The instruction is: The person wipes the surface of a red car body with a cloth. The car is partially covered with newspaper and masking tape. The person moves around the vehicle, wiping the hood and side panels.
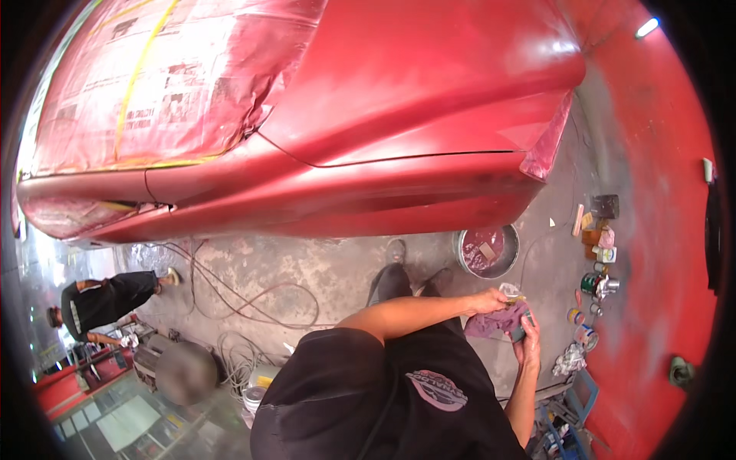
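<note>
Both of my hands are together in front of my body, to the right of centre. My left hand [491,300] is closed on a crumpled purple cloth [484,324], which hangs down below the fingers. A small clear and yellowish piece [510,291] shows at its fingertips, too small to name. My right hand [529,343] is closed around a small dark green object [517,334] against the cloth's right side; its kind is mostly hidden. Ahead stands a red car body [399,115], its windshield area covered with masking paper [176,84] and yellow tape.
A round metal tub [512,261] with reddish liquid sits on the floor near the car. Cans [590,284] and boxes line the red wall [652,253] at right. Hoses [253,314] cross the floor at left. Another person [107,307] bends at far left beside a tank [186,373].
</note>
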